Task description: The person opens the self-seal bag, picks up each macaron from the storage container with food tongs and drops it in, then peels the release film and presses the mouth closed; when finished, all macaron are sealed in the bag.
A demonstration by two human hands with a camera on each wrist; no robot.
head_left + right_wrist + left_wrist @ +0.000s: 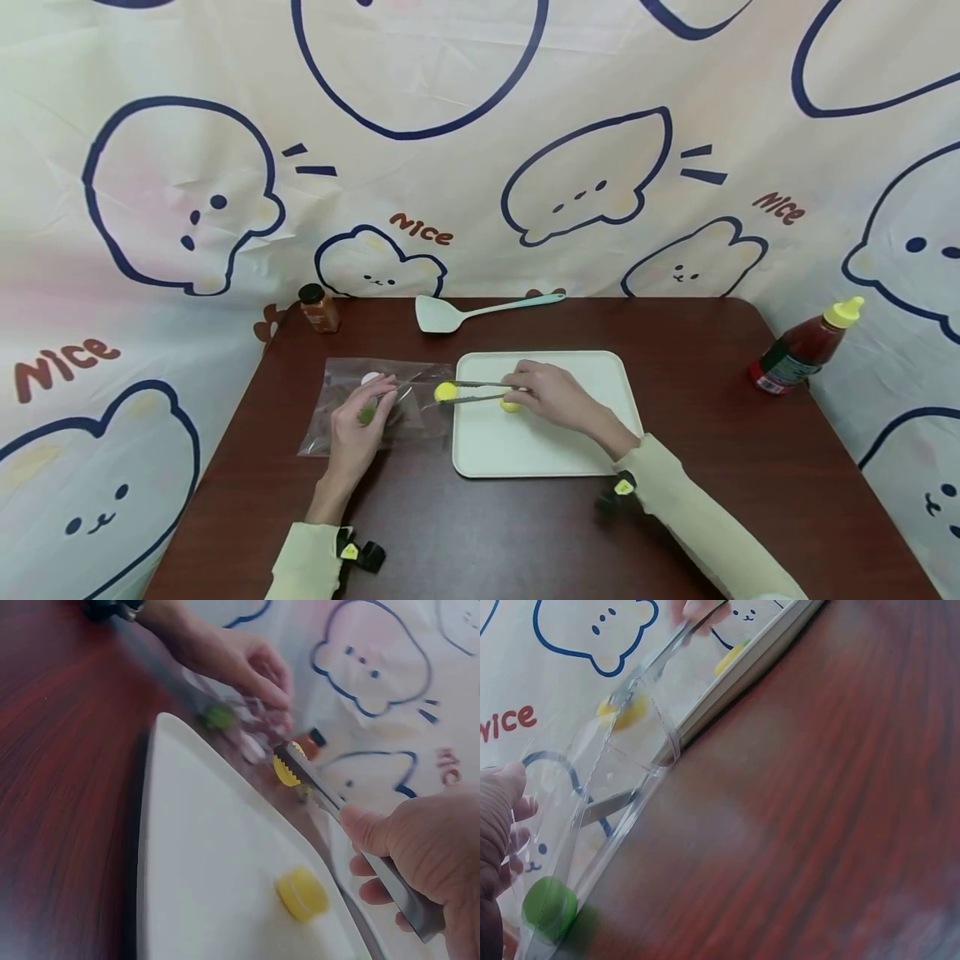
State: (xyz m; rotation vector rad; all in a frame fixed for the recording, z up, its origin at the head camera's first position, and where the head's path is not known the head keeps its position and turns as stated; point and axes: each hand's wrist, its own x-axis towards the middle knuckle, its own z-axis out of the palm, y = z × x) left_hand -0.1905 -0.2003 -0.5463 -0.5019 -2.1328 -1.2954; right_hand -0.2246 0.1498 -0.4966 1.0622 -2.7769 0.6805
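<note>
Clear plastic bag (423,423) is pinched by left grip (356,429), presumably for access; silver metal tongs (411,904), holding yellow round piece (446,392), are clasped by right grip (558,396).

Smooth, softly gleaming metal on the tongs (401,892), rougher at the toothed tips. Thin, clear, creased plastic with glossy highlights in the bag (411,423) at left. Smooth and plastic-looking, low in sheen, across the tray (540,446). Wood-grained with a polished shine over the desk (487,533). Matt, wrinkled cloth in the far backdrop (472,187); matt cloth, too, in the right sleeve (705,508).
</note>
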